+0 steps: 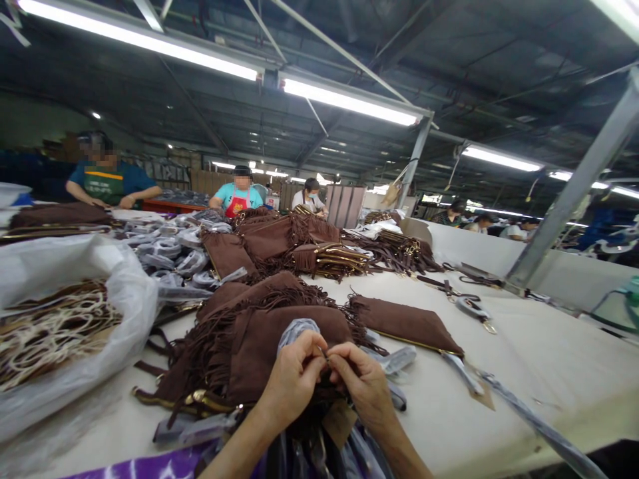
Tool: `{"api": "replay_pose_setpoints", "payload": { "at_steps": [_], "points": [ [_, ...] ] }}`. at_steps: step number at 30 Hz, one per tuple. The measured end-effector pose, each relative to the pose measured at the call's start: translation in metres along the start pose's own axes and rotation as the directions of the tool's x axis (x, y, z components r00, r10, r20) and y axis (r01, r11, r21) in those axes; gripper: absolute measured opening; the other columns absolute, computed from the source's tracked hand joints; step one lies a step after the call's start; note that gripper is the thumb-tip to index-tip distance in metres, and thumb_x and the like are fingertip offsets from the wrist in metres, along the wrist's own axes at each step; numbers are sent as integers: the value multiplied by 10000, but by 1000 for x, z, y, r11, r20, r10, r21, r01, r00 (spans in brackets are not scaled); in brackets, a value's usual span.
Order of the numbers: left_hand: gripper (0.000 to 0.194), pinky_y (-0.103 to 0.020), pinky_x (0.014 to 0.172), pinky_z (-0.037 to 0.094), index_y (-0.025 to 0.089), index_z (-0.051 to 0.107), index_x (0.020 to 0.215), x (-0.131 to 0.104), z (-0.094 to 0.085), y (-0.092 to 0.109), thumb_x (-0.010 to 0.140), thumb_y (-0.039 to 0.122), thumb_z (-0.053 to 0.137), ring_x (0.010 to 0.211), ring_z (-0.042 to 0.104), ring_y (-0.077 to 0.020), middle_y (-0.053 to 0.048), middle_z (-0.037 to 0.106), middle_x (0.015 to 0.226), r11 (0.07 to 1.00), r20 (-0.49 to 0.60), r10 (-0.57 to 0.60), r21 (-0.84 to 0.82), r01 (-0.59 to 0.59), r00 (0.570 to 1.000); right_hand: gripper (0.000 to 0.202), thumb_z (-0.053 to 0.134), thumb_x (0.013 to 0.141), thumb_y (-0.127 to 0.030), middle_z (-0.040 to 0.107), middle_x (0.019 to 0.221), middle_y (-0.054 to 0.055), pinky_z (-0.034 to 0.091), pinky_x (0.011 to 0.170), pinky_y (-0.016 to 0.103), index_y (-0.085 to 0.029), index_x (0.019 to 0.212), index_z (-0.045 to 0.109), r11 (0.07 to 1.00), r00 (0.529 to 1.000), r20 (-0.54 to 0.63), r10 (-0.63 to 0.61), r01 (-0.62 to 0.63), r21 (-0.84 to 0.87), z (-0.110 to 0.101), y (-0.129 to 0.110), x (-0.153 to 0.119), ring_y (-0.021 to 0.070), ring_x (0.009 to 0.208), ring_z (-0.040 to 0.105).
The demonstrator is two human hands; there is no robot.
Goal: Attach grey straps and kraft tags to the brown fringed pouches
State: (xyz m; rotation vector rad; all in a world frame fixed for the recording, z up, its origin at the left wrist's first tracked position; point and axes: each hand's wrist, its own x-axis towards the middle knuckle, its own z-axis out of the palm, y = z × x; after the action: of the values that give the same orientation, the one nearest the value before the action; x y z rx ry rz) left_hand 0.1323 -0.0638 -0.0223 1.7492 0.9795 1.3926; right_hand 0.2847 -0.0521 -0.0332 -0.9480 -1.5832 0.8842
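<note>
My left hand (pixel 299 372) and my right hand (pixel 357 379) meet at the lower middle, fingertips almost touching. Both are closed in a pinch on something small and dark, too small to make out. Right behind them lies a brown fringed bag (pixel 294 332) on a stack of similar ones, with a plastic-wrapped grey bundle (pixel 298 329) beside my left fingers. Below my hands a brown tag (pixel 339 422) hangs among wrapped straps. Another brown bag (pixel 407 322) with a gold zipper lies to the right.
A white plastic sack (pixel 132 286) of cords stands at the left. Heaped brown bags (pixel 269 239) and wrapped straps (pixel 174 253) lie farther back on the white table (pixel 564 352). A long wrapped strap (pixel 539 422) crosses the right front. Several people sit beyond.
</note>
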Motion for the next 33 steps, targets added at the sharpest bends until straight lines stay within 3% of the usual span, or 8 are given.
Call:
{"api": "replay_pose_setpoints", "payload": {
  "at_steps": [8, 33],
  "points": [
    [66, -241, 521, 385, 226, 510, 871, 1, 2, -2, 819, 188, 497, 540, 504, -132, 37, 536, 639, 994, -23, -52, -102, 50, 998, 419, 699, 768, -608, 614, 571, -10, 464, 460, 228, -189, 762, 697, 990, 995, -85, 53, -42, 131, 9, 6, 0, 133, 484, 537],
    [75, -232, 524, 365, 212, 505, 841, 2, 5, -5, 807, 146, 492, 555, 510, -121, 40, 529, 645, 992, -52, -60, -114, 54, 997, 367, 706, 791, -558, 614, 553, -21, 463, 465, 211, -192, 789, 712, 991, 995, -88, 45, -33, 131, 9, 13, 0, 125, 484, 543]
  ]
}}
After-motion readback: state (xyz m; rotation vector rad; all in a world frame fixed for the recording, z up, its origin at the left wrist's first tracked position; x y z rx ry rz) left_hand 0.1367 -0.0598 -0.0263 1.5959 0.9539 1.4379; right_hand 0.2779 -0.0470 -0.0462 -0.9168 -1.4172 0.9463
